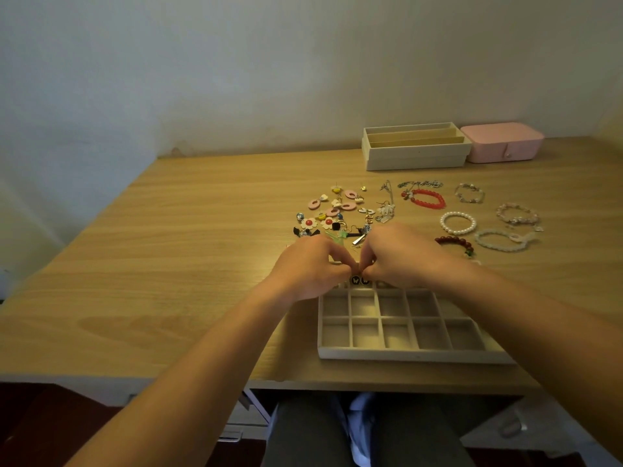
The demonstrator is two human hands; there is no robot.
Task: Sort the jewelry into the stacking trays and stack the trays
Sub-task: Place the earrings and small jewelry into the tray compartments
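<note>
A beige grid tray (401, 352) with several small compartments lies near the table's front edge. Over its far row my left hand (310, 267) and my right hand (401, 254) meet with curled fingers. Just below the fingertips sit two small black round earrings (360, 280), one under each hand; whether the fingers still pinch them is hidden. Behind the hands lies a pile of colourful earrings (333, 214). To the right are several bead bracelets, among them a red one (428, 198), a white pearl one (457, 223) and a dark red one (455, 244).
At the back right stand beige stacked trays with long slots (416, 151) and a pink jewelry box (502, 141). Silver necklaces (419, 184) lie behind the bracelets. The wooden table (168, 264) meets a wall at the back. My knees show under the front edge.
</note>
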